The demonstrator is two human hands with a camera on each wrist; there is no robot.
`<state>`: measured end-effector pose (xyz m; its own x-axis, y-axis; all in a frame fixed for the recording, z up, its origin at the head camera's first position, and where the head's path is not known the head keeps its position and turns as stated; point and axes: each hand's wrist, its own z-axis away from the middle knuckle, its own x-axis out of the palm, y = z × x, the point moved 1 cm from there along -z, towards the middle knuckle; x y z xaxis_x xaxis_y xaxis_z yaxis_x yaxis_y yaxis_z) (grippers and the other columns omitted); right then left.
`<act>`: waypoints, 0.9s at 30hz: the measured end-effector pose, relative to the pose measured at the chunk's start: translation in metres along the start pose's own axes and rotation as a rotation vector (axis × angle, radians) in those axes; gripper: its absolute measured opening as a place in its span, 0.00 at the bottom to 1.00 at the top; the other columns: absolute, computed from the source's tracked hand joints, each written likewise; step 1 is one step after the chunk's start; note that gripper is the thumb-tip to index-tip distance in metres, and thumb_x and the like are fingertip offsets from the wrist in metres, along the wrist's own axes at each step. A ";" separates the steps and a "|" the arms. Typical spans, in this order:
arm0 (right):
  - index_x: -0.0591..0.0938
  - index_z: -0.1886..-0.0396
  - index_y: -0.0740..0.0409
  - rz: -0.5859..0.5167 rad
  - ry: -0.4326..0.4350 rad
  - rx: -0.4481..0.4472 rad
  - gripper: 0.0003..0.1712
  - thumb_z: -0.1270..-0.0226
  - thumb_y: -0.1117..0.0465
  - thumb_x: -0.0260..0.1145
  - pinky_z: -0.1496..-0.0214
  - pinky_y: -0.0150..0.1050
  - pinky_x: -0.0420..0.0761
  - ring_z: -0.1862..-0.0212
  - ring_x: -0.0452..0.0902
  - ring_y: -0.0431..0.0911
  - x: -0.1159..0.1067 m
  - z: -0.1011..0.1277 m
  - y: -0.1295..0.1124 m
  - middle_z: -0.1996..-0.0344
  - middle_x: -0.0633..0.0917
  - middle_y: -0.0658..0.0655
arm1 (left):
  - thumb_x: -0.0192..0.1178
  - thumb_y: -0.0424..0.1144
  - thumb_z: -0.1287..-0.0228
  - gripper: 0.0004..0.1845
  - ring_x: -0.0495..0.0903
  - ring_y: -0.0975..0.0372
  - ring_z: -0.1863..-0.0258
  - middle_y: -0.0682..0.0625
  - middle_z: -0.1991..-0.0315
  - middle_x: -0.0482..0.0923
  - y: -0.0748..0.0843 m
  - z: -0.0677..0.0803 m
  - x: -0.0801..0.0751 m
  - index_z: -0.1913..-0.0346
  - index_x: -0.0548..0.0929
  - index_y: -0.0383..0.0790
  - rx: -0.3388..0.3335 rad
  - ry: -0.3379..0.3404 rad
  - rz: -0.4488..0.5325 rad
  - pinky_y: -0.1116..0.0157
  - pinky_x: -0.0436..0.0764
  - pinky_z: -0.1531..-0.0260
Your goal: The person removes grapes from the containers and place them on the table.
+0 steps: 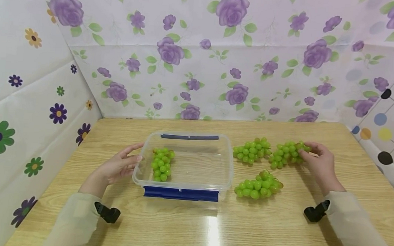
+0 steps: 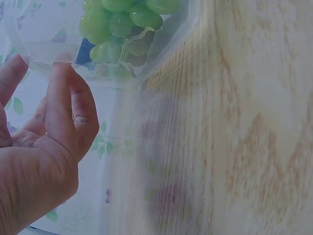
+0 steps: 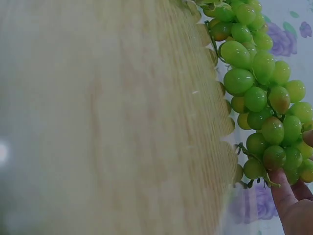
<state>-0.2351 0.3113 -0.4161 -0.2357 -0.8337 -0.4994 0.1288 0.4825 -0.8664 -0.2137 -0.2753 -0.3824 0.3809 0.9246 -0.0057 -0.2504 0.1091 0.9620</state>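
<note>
The bunch of small round green grapes (image 1: 288,153) on the far right lies on the pale wooden table (image 1: 190,228). The person's right hand (image 1: 320,160) is on it, with fingers curled round the right end of the bunch. In the right wrist view the same bunch (image 3: 264,98) fills the right side, and only a fingertip or two (image 3: 283,193) shows at the bottom, touching the lowest grapes near the stem. The rest of that hand is cut off there.

Just left of this bunch lies a second green grape bunch (image 1: 251,149). The two are very close, and I cannot tell if they touch. A third green grape bunch (image 1: 258,185) lies nearer the person, apart from the other two.

To the left stands a clear plastic box with blue clips (image 1: 220,177) on its near and far sides. Inside it, at the left end, lies a fourth green grape bunch (image 1: 161,164). It looks a bit cloudy through the plastic.

The left hand (image 1: 118,167) is by the left wall of the box with fingers straight and spread a little. The fingertips look like they touch the box. It holds nothing. In the left wrist view this hand (image 2: 44,147) shows only in part, and the box corner and grapes (image 2: 122,29) are cut off at the top.

Flowered cloth walls (image 1: 201,55) stand round the table.
</note>
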 end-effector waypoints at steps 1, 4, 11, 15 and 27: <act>0.69 0.35 0.61 0.002 -0.007 -0.001 0.33 0.31 0.44 0.56 0.67 0.22 0.74 0.43 0.63 0.53 0.000 0.000 0.000 0.37 0.66 0.66 | 0.52 0.40 0.28 0.35 0.81 0.65 0.56 0.49 0.48 0.69 0.000 0.000 0.000 0.24 0.48 0.52 0.001 0.000 0.001 0.71 0.82 0.60; 0.67 0.34 0.63 0.009 -0.031 -0.022 0.34 0.30 0.45 0.55 0.67 0.23 0.74 0.42 0.64 0.54 0.000 0.000 -0.001 0.36 0.65 0.69 | 0.51 0.39 0.28 0.35 0.81 0.65 0.56 0.49 0.48 0.69 0.000 0.001 0.000 0.24 0.48 0.51 0.004 0.002 -0.001 0.71 0.82 0.61; 0.64 0.31 0.65 0.040 -0.069 -0.071 0.35 0.29 0.47 0.56 0.67 0.22 0.76 0.45 0.70 0.56 -0.002 -0.001 -0.002 0.35 0.64 0.72 | 0.51 0.39 0.28 0.36 0.81 0.66 0.57 0.48 0.48 0.68 0.002 0.001 0.002 0.24 0.46 0.50 0.001 -0.002 0.007 0.71 0.82 0.61; 0.62 0.30 0.65 0.056 -0.104 -0.090 0.36 0.29 0.48 0.56 0.67 0.21 0.75 0.42 0.67 0.64 -0.005 0.000 -0.002 0.35 0.64 0.74 | 0.51 0.39 0.28 0.36 0.81 0.65 0.57 0.49 0.49 0.70 0.002 0.002 0.002 0.24 0.45 0.49 0.003 -0.001 0.012 0.71 0.82 0.61; 0.56 0.27 0.62 0.183 -0.153 -0.158 0.39 0.30 0.52 0.58 0.53 0.50 0.81 0.39 0.63 0.72 -0.009 0.003 -0.001 0.35 0.61 0.78 | 0.51 0.39 0.28 0.36 0.81 0.64 0.54 0.49 0.48 0.71 -0.002 -0.002 -0.001 0.24 0.46 0.49 0.014 -0.008 0.004 0.69 0.82 0.58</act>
<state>-0.2307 0.3173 -0.4104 -0.0724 -0.7539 -0.6530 0.0010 0.6546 -0.7559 -0.2157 -0.2757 -0.3844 0.3874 0.9219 0.0004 -0.2398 0.1003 0.9656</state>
